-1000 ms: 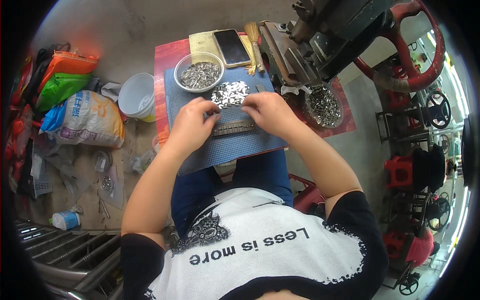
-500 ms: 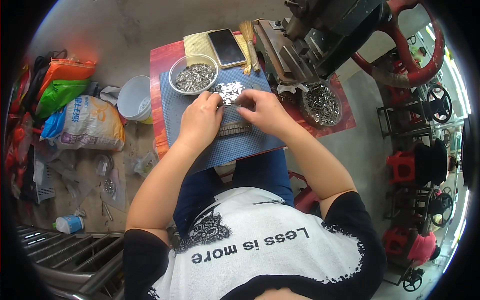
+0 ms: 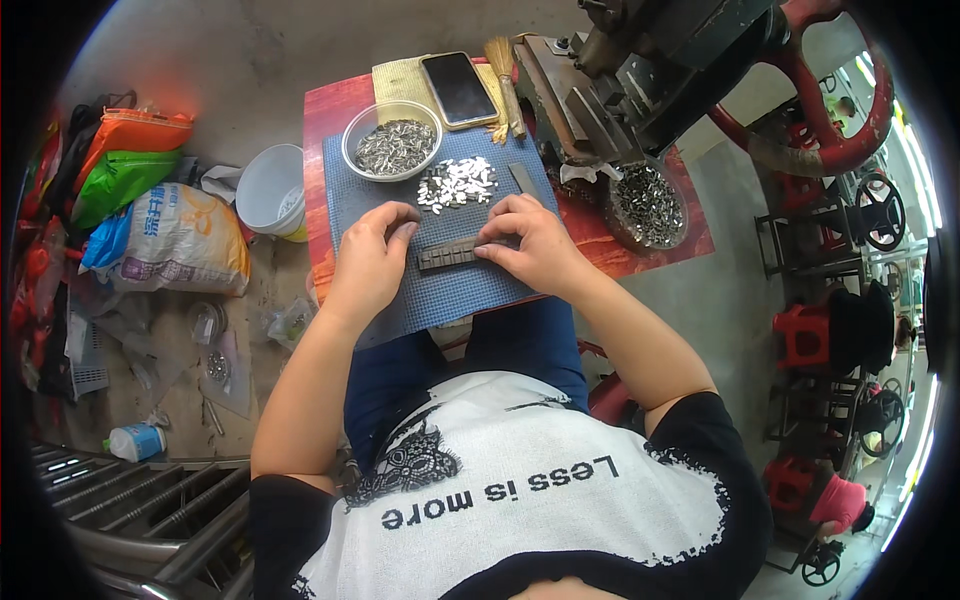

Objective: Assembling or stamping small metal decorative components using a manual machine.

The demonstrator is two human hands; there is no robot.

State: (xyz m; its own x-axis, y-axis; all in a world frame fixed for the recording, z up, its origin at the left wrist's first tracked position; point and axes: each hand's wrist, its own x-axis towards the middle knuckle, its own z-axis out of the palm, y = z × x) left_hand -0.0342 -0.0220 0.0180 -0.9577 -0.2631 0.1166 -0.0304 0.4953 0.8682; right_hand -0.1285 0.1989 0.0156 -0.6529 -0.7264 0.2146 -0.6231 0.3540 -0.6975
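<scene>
A slotted metal bar (image 3: 448, 253) lies across the blue ribbed mat (image 3: 375, 315) in front of me. My right hand (image 3: 530, 245) is at its right end, fingers curled and thumb tip against the bar; whatever is between the fingertips is too small to make out. Off the bar's left end, my left hand (image 3: 372, 255) hovers with bent fingers, thumb and forefinger slightly apart. Just beyond both hands a pile of small shiny metal pieces (image 3: 455, 184) is spread on the mat. Behind it stands a clear round bowl (image 3: 348, 150) full of slim metal pieces.
A flat metal strip (image 3: 522, 180), a phone (image 3: 458, 88) and a straw brush (image 3: 505, 85) lie toward the back. At right stand a hand press (image 3: 650, 60) with a red wheel (image 3: 800, 150) and a tub of metal bits (image 3: 645, 205). A white bucket (image 3: 268, 190) stands left.
Both hands have drawn back from the metal pile toward me. The left has moved left of the bar, the right down to its right end. The pile now lies uncovered and spread.
</scene>
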